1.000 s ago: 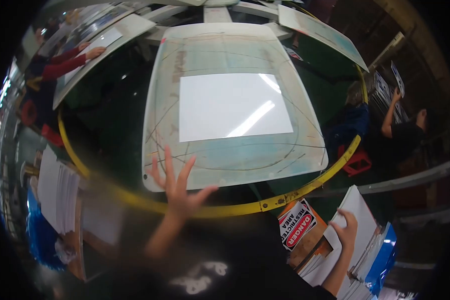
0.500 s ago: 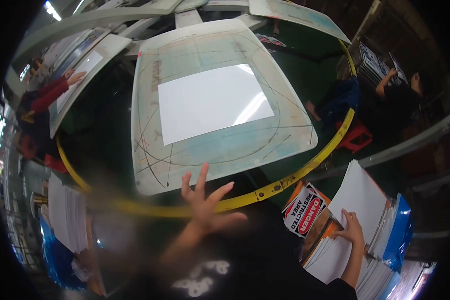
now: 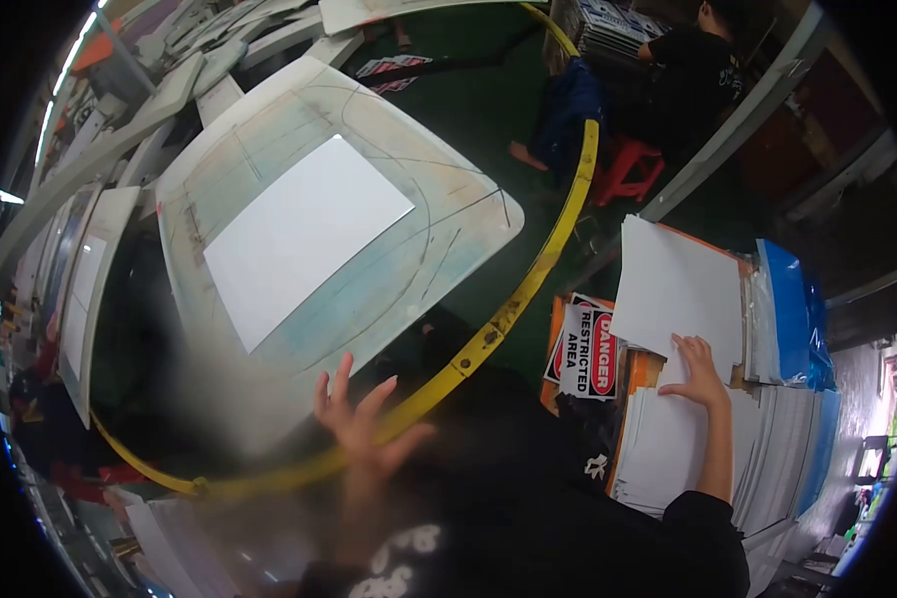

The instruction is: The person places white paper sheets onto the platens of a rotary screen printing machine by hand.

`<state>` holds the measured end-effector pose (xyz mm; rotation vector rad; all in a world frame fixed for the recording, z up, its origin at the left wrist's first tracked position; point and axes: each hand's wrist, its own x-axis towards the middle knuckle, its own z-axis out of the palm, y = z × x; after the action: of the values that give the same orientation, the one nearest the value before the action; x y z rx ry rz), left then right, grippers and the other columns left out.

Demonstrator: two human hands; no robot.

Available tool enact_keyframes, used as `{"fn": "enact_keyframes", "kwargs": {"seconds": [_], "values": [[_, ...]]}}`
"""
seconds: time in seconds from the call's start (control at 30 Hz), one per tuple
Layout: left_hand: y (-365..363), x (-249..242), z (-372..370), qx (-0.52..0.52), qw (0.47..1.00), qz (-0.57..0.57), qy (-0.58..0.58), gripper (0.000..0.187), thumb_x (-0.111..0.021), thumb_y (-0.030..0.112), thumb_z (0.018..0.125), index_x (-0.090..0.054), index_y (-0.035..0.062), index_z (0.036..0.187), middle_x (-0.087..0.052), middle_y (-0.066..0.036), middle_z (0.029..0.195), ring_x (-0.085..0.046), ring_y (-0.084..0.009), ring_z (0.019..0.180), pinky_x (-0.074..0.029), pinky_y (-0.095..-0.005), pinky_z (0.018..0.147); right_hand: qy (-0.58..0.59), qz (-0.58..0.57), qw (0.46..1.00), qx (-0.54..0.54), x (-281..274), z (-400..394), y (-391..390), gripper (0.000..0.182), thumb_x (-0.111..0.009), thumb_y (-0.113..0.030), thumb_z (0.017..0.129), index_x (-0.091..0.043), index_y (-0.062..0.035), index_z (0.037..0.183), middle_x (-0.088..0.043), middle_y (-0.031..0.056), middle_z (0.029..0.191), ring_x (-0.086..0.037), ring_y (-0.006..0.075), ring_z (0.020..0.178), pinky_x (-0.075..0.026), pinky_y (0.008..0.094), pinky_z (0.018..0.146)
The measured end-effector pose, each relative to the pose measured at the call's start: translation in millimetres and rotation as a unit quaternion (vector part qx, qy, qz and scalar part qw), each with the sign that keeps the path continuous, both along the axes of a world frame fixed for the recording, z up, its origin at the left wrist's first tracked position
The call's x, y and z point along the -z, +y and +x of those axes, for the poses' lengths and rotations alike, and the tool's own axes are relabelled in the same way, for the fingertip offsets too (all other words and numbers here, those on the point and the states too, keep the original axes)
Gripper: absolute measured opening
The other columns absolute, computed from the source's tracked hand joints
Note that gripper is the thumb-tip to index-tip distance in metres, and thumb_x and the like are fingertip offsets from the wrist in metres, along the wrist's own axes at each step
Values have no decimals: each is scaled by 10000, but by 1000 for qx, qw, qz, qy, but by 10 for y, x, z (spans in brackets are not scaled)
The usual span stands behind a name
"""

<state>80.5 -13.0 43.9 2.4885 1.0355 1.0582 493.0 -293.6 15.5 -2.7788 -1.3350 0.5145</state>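
Note:
My left hand (image 3: 369,429) is open in the air, its fingers spread, just over the yellow rail (image 3: 498,324) and short of a pale board. Nothing is in it. On that board (image 3: 448,214) lies a white sheet (image 3: 309,239), apart from my hand. My right hand (image 3: 698,374) rests on a stack of white sheets (image 3: 658,453), fingers apart, with the fingertips touching the lower edge of the upper white sheets (image 3: 678,289). Left of it are signs (image 3: 586,349) that read "DANGER RESTRICTED AREA".
The yellow rail curves around the pale board. A blue plastic wrapping (image 3: 787,309) covers part of the stacks at right. Further back, a person in black (image 3: 683,85) is near a red stool (image 3: 628,169). Another board (image 3: 95,289) stands at left.
My view has turned to the right, so the pale board and its sheet appear further left and tilted. My left hand stays spread; my right hand remains on the sheets.

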Motion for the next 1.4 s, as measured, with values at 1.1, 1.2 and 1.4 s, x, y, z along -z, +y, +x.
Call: {"fn": "enact_keyframes", "kwargs": {"seconds": [1.1,1.2,1.4], "values": [[-64,-181,-35,0,997,-5,-73,257,-706,116,614,-692,137,870,-501,-137,1264,-310,-328,1240,-237,-410,1026,-219,287,927,96,1020,-486,1262,633,-530,113,629,-504,-86,1229,-501,131,1210,-451,295,1144,-343,402,984],[-56,-150,-78,0,998,7,-63,263,-720,189,674,-691,170,935,-502,-123,1258,-306,-321,1231,-235,-405,1016,-177,296,936,75,950,-498,1269,631,-540,112,629,-509,-93,1225,-505,132,1206,-463,299,1120,-354,396,970],[-111,-25,124,13,990,-102,-94,244,-720,157,688,-679,180,928,-521,-50,1241,-329,-317,1208,-249,-407,1013,-177,385,903,69,842,-681,1360,602,-533,153,569,-519,-18,1146,-540,128,1157,-493,316,1048,-375,381,926]]}}
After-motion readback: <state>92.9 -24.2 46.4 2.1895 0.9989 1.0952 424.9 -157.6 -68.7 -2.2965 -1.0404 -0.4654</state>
